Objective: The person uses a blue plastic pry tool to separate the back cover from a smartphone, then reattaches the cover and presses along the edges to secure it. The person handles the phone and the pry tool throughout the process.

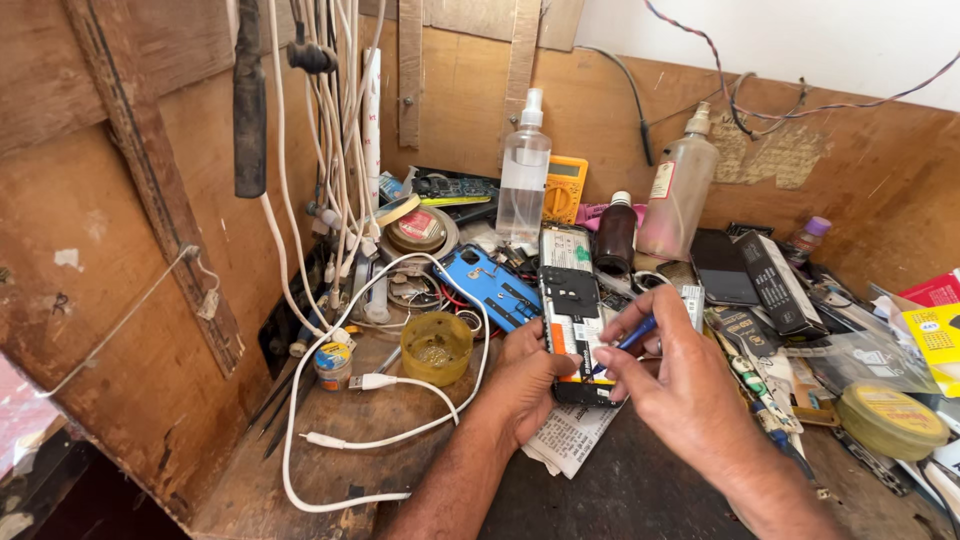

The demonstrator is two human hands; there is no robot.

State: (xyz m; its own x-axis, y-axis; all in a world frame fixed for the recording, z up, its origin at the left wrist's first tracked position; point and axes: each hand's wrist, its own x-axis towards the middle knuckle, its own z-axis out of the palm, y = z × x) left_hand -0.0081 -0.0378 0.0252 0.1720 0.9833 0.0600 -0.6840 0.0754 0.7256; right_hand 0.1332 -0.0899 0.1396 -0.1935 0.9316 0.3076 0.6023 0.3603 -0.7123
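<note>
An opened phone [572,300] with its back cover off lies lengthwise on the bench, its circuit board and battery showing. My left hand [530,375] grips its near left edge, thumb across the bottom corner. My right hand [680,375] pinches a thin blue tool [636,333] whose tip touches the phone's lower right part. A folded printed paper [570,435] lies under the phone and my hands.
A blue phone back cover [490,285] and a yellow cup [436,347] sit to the left, with white cables [380,382] looping around. Two spray bottles [523,170], a dark bottle [615,235], a yellow multimeter [565,187], dark phones [722,265] and a round tin [890,420] crowd the bench.
</note>
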